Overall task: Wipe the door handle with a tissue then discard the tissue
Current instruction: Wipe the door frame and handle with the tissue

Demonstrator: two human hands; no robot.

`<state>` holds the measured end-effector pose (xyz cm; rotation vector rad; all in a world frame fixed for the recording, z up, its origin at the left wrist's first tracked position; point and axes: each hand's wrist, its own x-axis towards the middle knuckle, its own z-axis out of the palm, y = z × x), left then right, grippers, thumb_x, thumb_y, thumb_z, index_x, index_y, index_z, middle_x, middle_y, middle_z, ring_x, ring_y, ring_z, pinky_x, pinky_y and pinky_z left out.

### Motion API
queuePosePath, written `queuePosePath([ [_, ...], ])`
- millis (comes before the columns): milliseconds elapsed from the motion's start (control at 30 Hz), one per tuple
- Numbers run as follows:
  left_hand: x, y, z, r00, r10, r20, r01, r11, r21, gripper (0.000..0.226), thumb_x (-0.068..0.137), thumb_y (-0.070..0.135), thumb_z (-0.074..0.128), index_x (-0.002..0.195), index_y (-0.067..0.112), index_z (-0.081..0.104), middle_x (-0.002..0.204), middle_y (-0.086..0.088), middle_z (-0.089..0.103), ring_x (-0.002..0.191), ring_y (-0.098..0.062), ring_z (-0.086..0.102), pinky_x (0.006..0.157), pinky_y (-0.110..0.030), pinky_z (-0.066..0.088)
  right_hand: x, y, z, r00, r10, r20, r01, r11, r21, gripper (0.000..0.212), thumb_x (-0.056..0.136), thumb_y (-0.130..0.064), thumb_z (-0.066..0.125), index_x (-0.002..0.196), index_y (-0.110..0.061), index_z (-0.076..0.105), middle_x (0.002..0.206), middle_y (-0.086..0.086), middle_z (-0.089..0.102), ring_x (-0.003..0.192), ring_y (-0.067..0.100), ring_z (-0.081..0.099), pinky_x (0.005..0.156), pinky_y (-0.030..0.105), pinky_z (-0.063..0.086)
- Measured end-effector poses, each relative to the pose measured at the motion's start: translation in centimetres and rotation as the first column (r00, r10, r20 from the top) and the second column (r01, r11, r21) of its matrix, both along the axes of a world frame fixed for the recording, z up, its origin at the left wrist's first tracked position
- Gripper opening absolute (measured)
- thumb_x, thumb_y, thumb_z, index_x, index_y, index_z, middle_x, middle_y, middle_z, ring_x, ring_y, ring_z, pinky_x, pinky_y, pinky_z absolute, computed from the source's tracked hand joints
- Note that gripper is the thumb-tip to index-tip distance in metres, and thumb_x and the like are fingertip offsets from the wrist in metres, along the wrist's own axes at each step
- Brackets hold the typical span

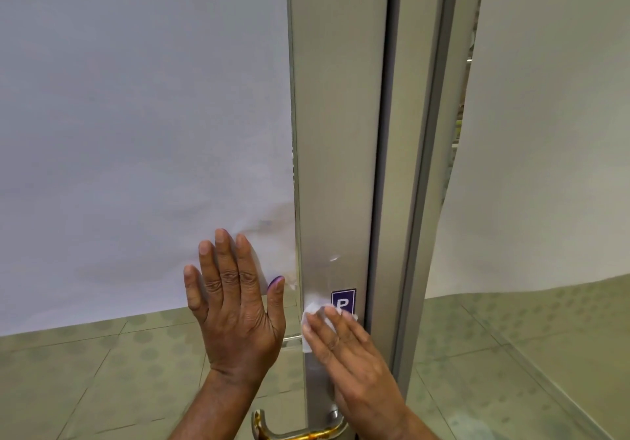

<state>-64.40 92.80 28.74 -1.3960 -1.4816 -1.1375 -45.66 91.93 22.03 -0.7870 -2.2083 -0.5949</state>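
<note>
A white tissue (312, 313) is pressed flat against the silver metal door frame (337, 167) under the fingers of my right hand (351, 358), just below a purple sticker (343, 301). My left hand (235, 306) lies flat with fingers spread on the frosted glass panel (143, 133) to the left of the frame. The metal door handle (296, 431) curves out at the bottom edge of the view, below both hands, and is partly cut off.
A second metal post (422, 201) and another frosted glass panel (545, 133) stand to the right. Below the frosting, greenish floor tiles (102, 371) show through the clear glass.
</note>
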Motion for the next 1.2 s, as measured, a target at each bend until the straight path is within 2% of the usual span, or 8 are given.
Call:
queuePosePath([
  [67,0.0,0.0,0.0,1.0,0.002,0.002,-0.002,1.0,0.001,0.069,0.108,0.047,0.023,0.162,0.009,0.002,0.172,-0.005,-0.011,0.159,-0.023,-0.008,0.128,-0.045,-0.002,1.1,0.0,0.4,0.996,0.017,0.084,-0.018,1.0,0.014,0.074,0.085,0.005,0.052,0.155,-0.009,0.033,0.164,0.006,0.028,0.153,0.024,0.023,0.126,0.039,0.018],
  [200,0.0,0.0,0.0,1.0,-0.005,0.005,0.005,1.0,0.009,0.068,0.109,0.046,0.024,0.162,0.008,0.003,0.172,-0.005,-0.011,0.159,-0.024,-0.007,0.128,-0.046,-0.002,-0.9,-0.1,3.1,0.993,-0.05,-0.104,0.045,0.998,-0.05,0.092,0.076,0.005,0.046,0.16,-0.01,0.011,0.167,0.007,0.018,0.154,0.026,0.016,0.127,0.041,0.009],
  [300,0.1,0.0,-0.1,1.0,-0.004,-0.001,0.004,1.0,0.006,0.068,0.109,0.046,0.024,0.162,0.008,0.003,0.172,-0.005,-0.011,0.159,-0.024,-0.008,0.128,-0.046,-0.002,-1.5,-0.3,2.3,0.999,-0.041,-0.023,0.039,0.996,-0.079,0.089,0.078,-0.001,0.04,0.16,-0.009,0.008,0.168,0.009,0.013,0.155,0.028,0.01,0.126,0.043,0.011],
  [400,0.0,0.0,0.0,1.0,-0.002,-0.002,0.002,1.0,0.005,0.069,0.108,0.046,0.023,0.162,0.01,0.002,0.172,-0.004,-0.011,0.159,-0.023,-0.008,0.128,-0.045,-0.003,-0.1,-0.3,1.5,0.996,0.014,0.087,-0.008,0.997,-0.071,0.081,0.079,-0.003,0.045,0.157,-0.009,0.025,0.166,0.009,0.022,0.154,0.027,0.016,0.125,0.042,0.016],
  [567,0.1,0.0,0.0,1.0,-0.006,0.001,0.006,1.0,0.014,0.068,0.109,0.046,0.024,0.162,0.01,0.002,0.172,-0.004,-0.01,0.159,-0.023,-0.008,0.128,-0.045,-0.002,-0.6,-0.2,2.4,0.974,0.105,-0.203,-0.084,0.99,0.109,0.042,0.099,0.003,0.038,0.124,-0.006,0.07,0.143,0.006,0.058,0.139,0.023,0.05,0.105,0.041,0.043],
  [767,0.1,0.0,0.1,1.0,-0.008,-0.002,0.008,1.0,0.02,0.067,0.109,0.045,0.023,0.162,0.011,0.002,0.172,-0.004,-0.011,0.159,-0.022,-0.008,0.129,-0.044,-0.003,-2.2,-0.7,2.7,0.927,-0.028,-0.374,0.116,0.969,0.217,0.014,0.092,-0.015,0.067,0.095,-0.015,0.081,0.108,-0.001,0.077,0.108,0.019,0.066,0.089,0.039,0.038],
  [1033,0.0,0.0,0.0,1.0,-0.012,0.004,0.012,1.0,0.024,0.067,0.109,0.045,0.023,0.163,0.01,0.003,0.172,-0.004,-0.01,0.16,-0.023,-0.007,0.129,-0.044,-0.003,-2.8,-0.8,2.6,0.853,-0.015,-0.521,0.089,0.989,0.117,0.035,0.104,-0.01,0.047,0.098,0.001,0.079,0.091,0.002,0.046,0.074,0.02,0.052,0.061,0.027,0.047],
  [1200,0.1,0.1,-0.1,1.0,-0.008,0.006,0.008,1.0,0.012,0.068,0.109,0.045,0.024,0.163,0.01,0.004,0.172,-0.005,-0.009,0.16,-0.023,-0.006,0.129,-0.045,-0.002,-3.9,-1.8,1.9,0.763,-0.12,-0.635,0.084,0.993,-0.087,0.042,0.107,-0.027,0.041,0.107,-0.003,0.076,0.115,0.001,0.055,0.095,0.018,0.068,0.088,0.025,0.06],
])
